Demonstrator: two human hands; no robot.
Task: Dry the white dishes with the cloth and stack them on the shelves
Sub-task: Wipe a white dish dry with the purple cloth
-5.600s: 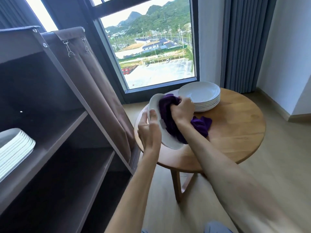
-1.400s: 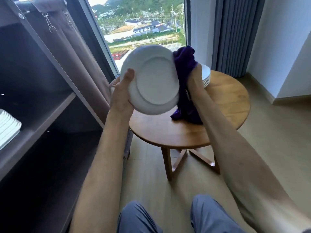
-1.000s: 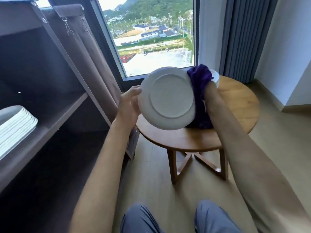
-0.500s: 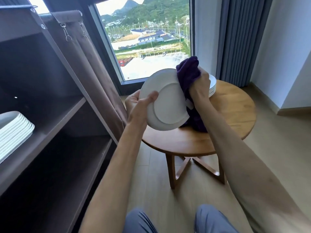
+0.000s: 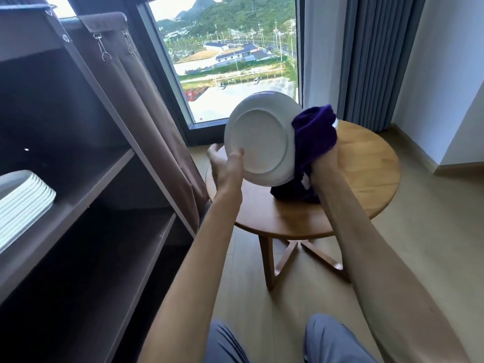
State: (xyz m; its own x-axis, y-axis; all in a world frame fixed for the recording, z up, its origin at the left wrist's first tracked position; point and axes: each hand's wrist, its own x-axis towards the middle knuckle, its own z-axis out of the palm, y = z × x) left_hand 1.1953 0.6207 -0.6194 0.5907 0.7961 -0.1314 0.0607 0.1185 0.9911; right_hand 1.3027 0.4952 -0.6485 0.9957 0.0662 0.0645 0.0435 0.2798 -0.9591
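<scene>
A white plate (image 5: 262,138) stands almost on edge above the round wooden table (image 5: 366,184), its underside turned toward me. My left hand (image 5: 226,166) grips its lower left rim, thumb on the underside. My right hand (image 5: 323,163) holds a purple cloth (image 5: 314,132) against the plate's right rim; the cloth hangs down to the tabletop. Only a sliver of the white plate pile (image 5: 336,123) on the table shows behind the cloth. A stack of white plates (image 5: 23,203) lies on the brown shelf (image 5: 86,189) at the left.
The brown shelf unit fills the left side, with a dark lower shelf (image 5: 125,260) and a rolled-back fabric cover (image 5: 146,121). A window (image 5: 230,56) and grey curtain (image 5: 379,61) stand behind the table. My knees (image 5: 327,339) show at the bottom.
The plate has turned in my hands and my left hand has slid to its lower rim. My right hand with the cloth has moved down along the right rim.
</scene>
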